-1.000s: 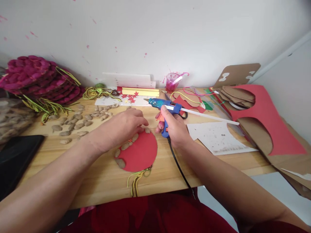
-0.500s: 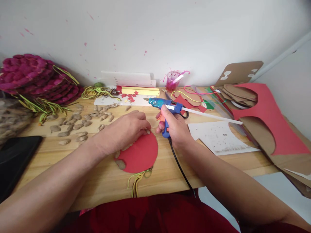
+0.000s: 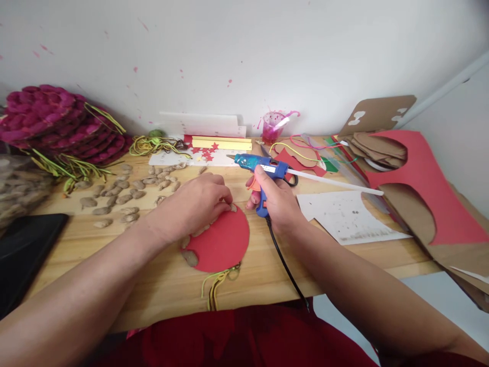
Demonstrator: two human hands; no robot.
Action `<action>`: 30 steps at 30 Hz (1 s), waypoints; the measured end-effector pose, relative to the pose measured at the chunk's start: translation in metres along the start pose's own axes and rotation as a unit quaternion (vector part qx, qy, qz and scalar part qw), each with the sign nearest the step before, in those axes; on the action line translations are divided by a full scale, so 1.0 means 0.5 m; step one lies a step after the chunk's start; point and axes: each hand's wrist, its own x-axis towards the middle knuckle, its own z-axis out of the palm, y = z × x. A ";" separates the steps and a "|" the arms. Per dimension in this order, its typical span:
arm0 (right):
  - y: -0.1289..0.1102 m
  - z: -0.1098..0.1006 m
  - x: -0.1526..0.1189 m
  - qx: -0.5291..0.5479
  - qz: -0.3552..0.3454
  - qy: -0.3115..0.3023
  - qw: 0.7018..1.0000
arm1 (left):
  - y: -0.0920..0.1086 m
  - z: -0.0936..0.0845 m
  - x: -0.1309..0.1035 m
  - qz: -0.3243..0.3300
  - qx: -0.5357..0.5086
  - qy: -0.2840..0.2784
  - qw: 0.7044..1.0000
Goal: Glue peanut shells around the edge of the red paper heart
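Note:
My right hand [image 3: 277,196] is wrapped around a blue hot glue gun [image 3: 250,162], its nozzle pointing left and a long white glue stick [image 3: 336,182] sticking out of the back. On the table lies a red paper disc [image 3: 225,242] with several peanuts along its left edge, such as the peanut [image 3: 190,258] at lower left. My left hand [image 3: 204,199] is closed at the disc's upper edge, its fingertips against a peanut [image 3: 233,207]; the grip is partly hidden by the hand. Yellow and dark strings [image 3: 214,290] hang from the disc's near edge.
Loose peanuts [image 3: 128,199] are spread left of my left hand. Magenta-painted stacked discs [image 3: 42,117] and a black flat object [image 3: 32,260] are farther left. Red stars [image 3: 208,153] and a pink-stained cup [image 3: 272,127] stand behind. Cut red card [image 3: 428,188] and white paper [image 3: 347,216] lie right.
My left hand has shifted very slightly up and left, so more of the peanut at its fingertips shows. The right hand and glue gun stay nearly still.

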 end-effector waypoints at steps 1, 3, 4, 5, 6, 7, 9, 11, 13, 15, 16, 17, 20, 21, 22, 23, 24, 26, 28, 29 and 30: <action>0.000 0.000 -0.001 -0.001 -0.001 -0.001 1.000 | 0.001 0.000 0.000 0.000 0.002 -0.001 1.000; -0.002 0.001 -0.002 -0.001 -0.004 0.000 1.000 | 0.002 0.000 0.000 -0.001 0.006 -0.004 1.000; -0.003 0.001 -0.003 -0.001 -0.005 -0.001 1.000 | 0.002 0.000 0.000 0.000 0.008 -0.005 1.000; -0.004 0.001 -0.003 -0.001 -0.005 -0.001 1.000 | 0.002 0.000 0.001 0.000 0.008 -0.005 1.000; -0.004 0.001 -0.003 -0.001 -0.006 -0.001 1.000 | 0.002 0.001 0.001 0.002 0.008 -0.003 1.000; -0.005 0.001 -0.003 -0.001 -0.007 -0.001 1.000 | 0.002 0.001 0.000 0.004 0.008 -0.002 1.000; -0.005 0.001 -0.003 0.000 -0.009 0.000 1.000 | 0.002 0.002 0.000 0.007 0.010 0.002 1.000; -0.004 0.000 -0.002 0.003 -0.008 -0.001 1.000 | 0.002 0.002 -0.001 0.008 0.011 0.006 1.000; -0.003 0.000 -0.001 0.003 -0.005 -0.006 1.000 | 0.001 0.002 -0.002 0.010 0.010 0.009 1.000; -0.002 0.000 0.000 0.001 -0.004 -0.009 1.000 | 0.002 0.002 -0.002 0.011 0.009 0.010 1.000; -0.002 0.000 0.000 -0.002 -0.005 -0.009 1.000 | 0.002 0.002 -0.002 0.010 0.010 0.009 1.000; -0.002 0.000 0.000 -0.006 -0.005 -0.009 1.000 | 0.002 0.002 -0.002 0.008 0.010 0.008 1.000; -0.003 0.001 0.000 -0.014 -0.005 -0.006 1.000 | 0.003 0.002 -0.003 0.005 0.012 0.009 1.000; -0.003 0.001 -0.001 -0.015 -0.004 -0.006 1.000 | 0.003 0.002 -0.004 0.005 0.013 0.008 1.000; -0.004 0.001 -0.001 -0.014 -0.004 -0.004 1.000 | 0.003 0.000 -0.004 0.004 0.014 0.007 1.000; -0.004 0.001 -0.001 -0.012 -0.003 -0.003 1.000 | 0.003 -0.001 -0.004 0.002 0.014 0.004 1.000; -0.004 0.001 -0.002 -0.009 -0.003 -0.002 1.000 | 0.003 -0.003 -0.004 -0.001 0.014 0.001 1.000; -0.004 0.001 -0.003 -0.004 -0.002 -0.001 1.000 | 0.001 -0.008 -0.004 -0.008 0.016 -0.004 1.000; -0.004 0.001 -0.004 -0.005 -0.002 -0.002 1.000 | -0.002 -0.013 -0.004 -0.006 0.020 -0.002 1.000; -0.005 0.002 -0.004 -0.008 -0.002 -0.002 1.000 | -0.005 -0.014 -0.004 -0.003 0.022 0.002 1.000; -0.005 0.002 -0.005 -0.010 -0.002 -0.001 1.000 | -0.007 -0.015 -0.005 0.002 0.022 0.009 1.000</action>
